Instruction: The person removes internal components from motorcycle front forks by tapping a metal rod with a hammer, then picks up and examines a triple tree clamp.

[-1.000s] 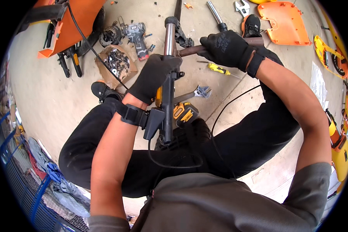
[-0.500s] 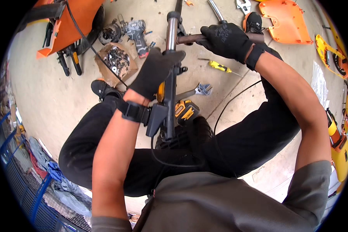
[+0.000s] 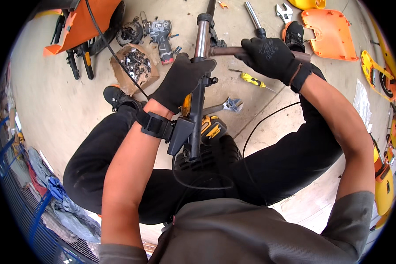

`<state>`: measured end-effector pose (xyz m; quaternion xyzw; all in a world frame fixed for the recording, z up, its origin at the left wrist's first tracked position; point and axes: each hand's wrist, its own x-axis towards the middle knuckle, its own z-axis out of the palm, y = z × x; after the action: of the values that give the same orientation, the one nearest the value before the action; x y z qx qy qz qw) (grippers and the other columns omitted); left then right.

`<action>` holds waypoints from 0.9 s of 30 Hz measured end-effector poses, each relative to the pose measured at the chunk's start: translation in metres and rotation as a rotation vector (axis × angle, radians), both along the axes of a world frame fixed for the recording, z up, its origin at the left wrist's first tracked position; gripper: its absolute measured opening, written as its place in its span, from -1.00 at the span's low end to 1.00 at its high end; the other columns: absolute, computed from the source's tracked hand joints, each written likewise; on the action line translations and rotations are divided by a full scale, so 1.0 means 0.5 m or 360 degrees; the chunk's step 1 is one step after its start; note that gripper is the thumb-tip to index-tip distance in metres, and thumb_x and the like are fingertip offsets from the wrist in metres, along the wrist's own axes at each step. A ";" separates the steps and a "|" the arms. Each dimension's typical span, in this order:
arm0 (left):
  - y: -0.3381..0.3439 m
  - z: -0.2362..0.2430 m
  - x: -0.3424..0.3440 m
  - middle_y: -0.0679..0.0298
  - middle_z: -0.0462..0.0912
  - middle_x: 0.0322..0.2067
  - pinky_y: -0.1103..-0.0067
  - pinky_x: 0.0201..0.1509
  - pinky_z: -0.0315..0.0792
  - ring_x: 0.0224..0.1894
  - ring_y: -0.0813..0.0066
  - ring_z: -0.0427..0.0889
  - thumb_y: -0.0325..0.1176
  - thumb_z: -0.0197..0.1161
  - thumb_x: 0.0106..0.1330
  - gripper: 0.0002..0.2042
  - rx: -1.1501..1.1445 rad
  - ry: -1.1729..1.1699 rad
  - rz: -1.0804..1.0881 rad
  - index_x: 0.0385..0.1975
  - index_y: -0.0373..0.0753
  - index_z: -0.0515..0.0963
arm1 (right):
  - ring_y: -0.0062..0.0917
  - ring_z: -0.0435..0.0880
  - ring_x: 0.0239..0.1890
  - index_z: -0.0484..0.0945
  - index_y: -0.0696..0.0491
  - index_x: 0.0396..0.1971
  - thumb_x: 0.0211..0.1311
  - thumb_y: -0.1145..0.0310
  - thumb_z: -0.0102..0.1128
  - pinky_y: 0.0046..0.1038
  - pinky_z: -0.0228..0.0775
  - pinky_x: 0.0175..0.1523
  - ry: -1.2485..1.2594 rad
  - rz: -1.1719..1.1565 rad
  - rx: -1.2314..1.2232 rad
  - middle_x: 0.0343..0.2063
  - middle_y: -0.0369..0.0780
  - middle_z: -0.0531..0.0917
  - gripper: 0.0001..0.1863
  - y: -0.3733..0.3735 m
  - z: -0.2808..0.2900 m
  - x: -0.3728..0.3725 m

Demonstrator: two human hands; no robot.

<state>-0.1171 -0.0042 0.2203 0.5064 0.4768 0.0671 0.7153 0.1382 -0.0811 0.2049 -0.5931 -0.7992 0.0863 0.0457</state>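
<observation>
The black-gloved left hand is wrapped around the fork, which points away from the person's lap. The right hand, gloved alike, grips a bar to the right of the fork; whether the bar touches it cannot be told. Right of the fork, a screwdriver lies on the floor. Nearer the fork is a wrench, and a battery pack is partly covered by the fork. To its left lie a drill and a carton, with a cable crossing in front of the carton. An orange cover stands farther left of the fork, an orange panel far to its right.

The fork joins a shiny, smooth metal tube to a matt black sleeve. The bar is dull brown; the carton, crumpled brown board, holds small metal parts. The panel is thin plastic with a notched edge.
</observation>
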 end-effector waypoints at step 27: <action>-0.036 -0.069 -0.012 0.29 0.54 -0.53 0.56 -0.40 0.49 -0.51 0.58 0.54 -0.23 0.36 0.19 -0.70 0.0362 0.0287 -0.0062 -0.33 -0.36 0.49 | -0.06 0.65 -0.46 0.48 0.05 -0.28 0.44 0.06 0.07 -0.09 0.46 -0.35 0.0387 -0.0359 -0.0438 -0.58 -0.05 0.62 -0.68 -0.002 0.074 -0.001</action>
<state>-0.1229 -0.0223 0.1859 0.5974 0.5186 0.0611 0.6086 0.1375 -0.0821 0.2421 -0.6645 -0.6971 0.2599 0.0698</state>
